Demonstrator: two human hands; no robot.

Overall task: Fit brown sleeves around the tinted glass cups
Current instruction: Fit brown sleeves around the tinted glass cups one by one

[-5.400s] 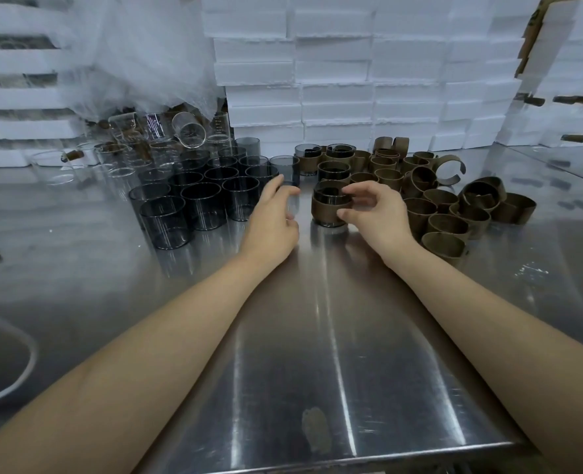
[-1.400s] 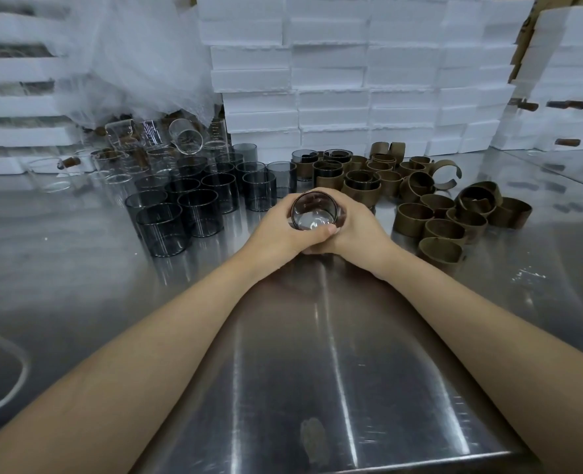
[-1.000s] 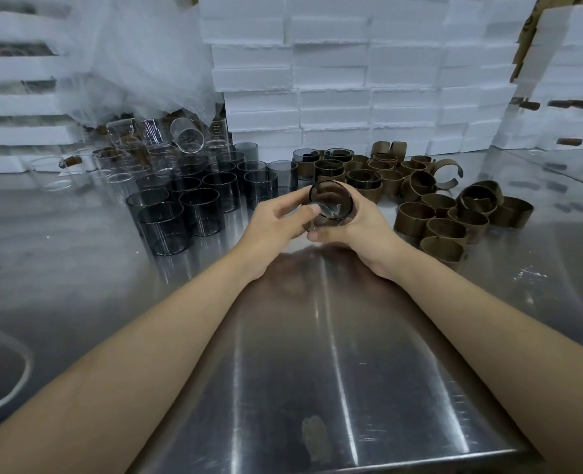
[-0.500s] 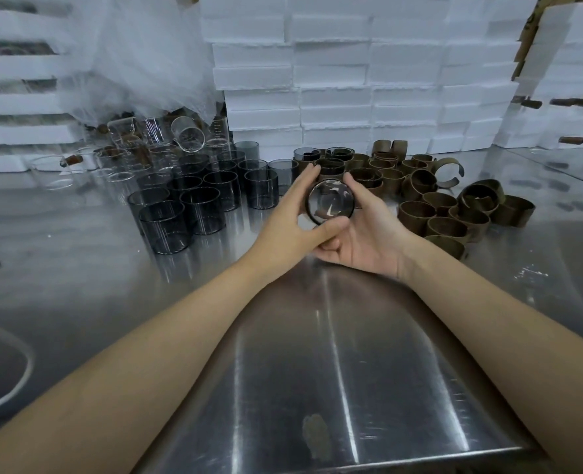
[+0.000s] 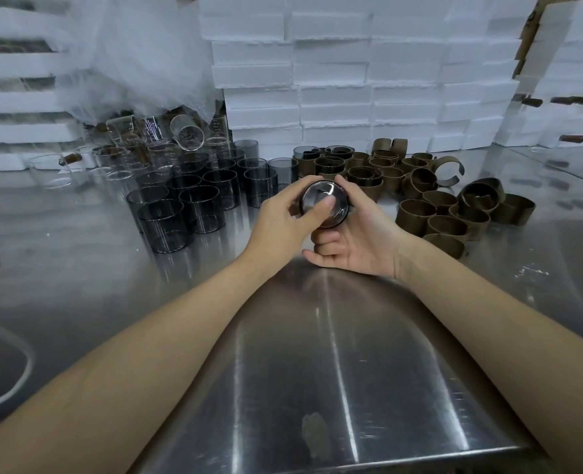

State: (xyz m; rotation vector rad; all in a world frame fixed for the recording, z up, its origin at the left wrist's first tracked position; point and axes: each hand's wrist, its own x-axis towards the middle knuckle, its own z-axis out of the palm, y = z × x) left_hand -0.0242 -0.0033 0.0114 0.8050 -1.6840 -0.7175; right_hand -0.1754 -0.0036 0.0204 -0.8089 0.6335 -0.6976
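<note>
A tinted glass cup (image 5: 334,213) lies on its side between my hands above the steel table (image 5: 317,371), its round base facing me. My left hand (image 5: 283,220) grips its left side, thumb pressed on the base. My right hand (image 5: 361,237) cups it from the right and below, fingers curled round its wall. Whether a sleeve sits on it is hidden by my fingers. Bare tinted cups (image 5: 197,206) stand in a group at left. Loose brown sleeves (image 5: 447,213) lie at right. Sleeved cups (image 5: 331,164) stand behind my hands.
Clear glass cups (image 5: 119,162) stand and lie at the back left under a plastic sheet (image 5: 139,56). White foam boxes (image 5: 351,80) are stacked along the back. A white curved cord (image 5: 23,381) lies at the left edge.
Both hands lifted the cup off the table and tipped it so its base faces me. My left thumb has moved onto the base since half a second ago.
</note>
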